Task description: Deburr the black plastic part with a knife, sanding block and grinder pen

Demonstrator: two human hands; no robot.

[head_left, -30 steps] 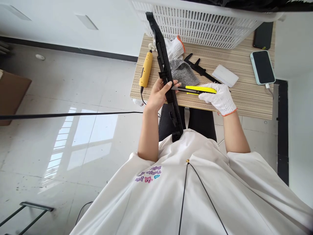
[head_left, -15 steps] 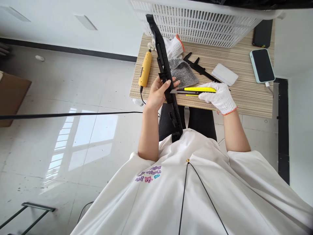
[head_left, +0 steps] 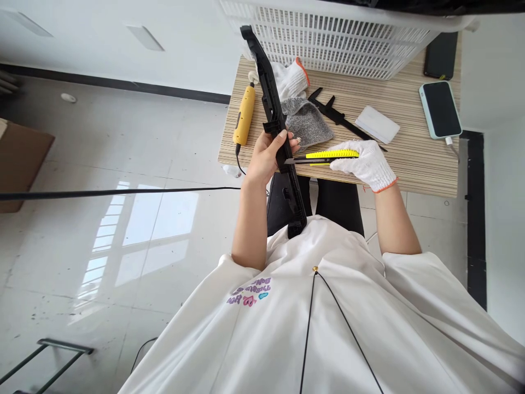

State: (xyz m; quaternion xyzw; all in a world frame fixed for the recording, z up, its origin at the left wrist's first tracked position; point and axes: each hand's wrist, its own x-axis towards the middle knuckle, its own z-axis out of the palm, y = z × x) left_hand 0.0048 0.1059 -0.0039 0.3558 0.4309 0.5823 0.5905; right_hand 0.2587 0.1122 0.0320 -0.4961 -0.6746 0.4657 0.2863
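A long black plastic part (head_left: pixel 270 90) slants from near the basket down to my lap, its lower end against my shirt. My bare left hand (head_left: pixel 268 153) is closed around its middle, thumb on top and fingertips showing at the far side. In my right hand (head_left: pixel 367 164), which wears a white knit glove with an orange cuff edge, is a yellow-and-black utility knife (head_left: pixel 332 156). Its blade points left, and the tip meets the black part just below my left thumb.
On the wood-grain table (head_left: pixel 426 169) lie a yellow rotary tool (head_left: pixel 245 115), a white glove (head_left: pixel 291 79), a grey cloth (head_left: pixel 307 123), a black caliper (head_left: pixel 338 116), a white card (head_left: pixel 377 125) and two phones (head_left: pixel 441 109). A white slotted basket (head_left: pixel 328 44) stands at the back.
The knife has shifted slightly left and down along the black part, its blade now a little lower. The part's top end has tipped slightly left.
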